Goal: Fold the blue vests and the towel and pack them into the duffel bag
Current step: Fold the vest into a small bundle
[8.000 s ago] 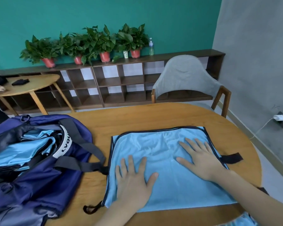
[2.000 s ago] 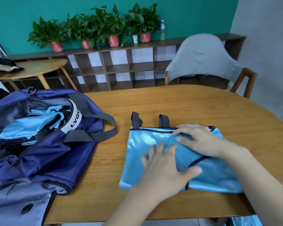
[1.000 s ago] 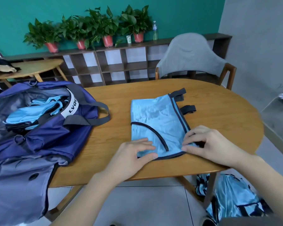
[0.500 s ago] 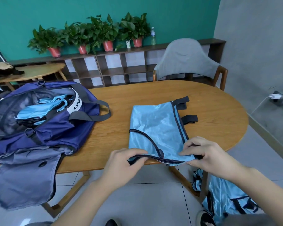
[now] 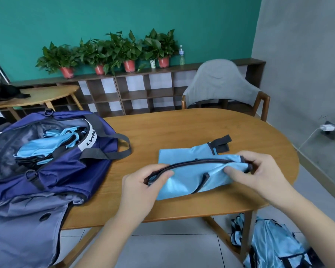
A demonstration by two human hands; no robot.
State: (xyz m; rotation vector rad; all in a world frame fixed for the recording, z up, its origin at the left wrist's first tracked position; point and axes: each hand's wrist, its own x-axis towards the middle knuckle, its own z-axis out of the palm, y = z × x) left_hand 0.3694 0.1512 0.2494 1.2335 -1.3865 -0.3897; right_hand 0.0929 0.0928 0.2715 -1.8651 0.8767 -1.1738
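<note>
Now both hands pinch the vest (image 5: 191, 176) above the table (image 5: 182, 130): left hand (image 5: 143, 188) on its left end, right hand (image 5: 259, 171) on its right. Bag (image 5: 52, 169) sits open alongside, blue vests inside.

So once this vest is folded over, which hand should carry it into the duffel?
Probably left. The left hand already pinches the vest on the side nearer the open duffel bag; the right hand holds the far end.

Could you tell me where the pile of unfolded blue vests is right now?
In the head view, the pile of unfolded blue vests lies on the floor at lower right, beside the wooden table leg, below the right hand.
</note>
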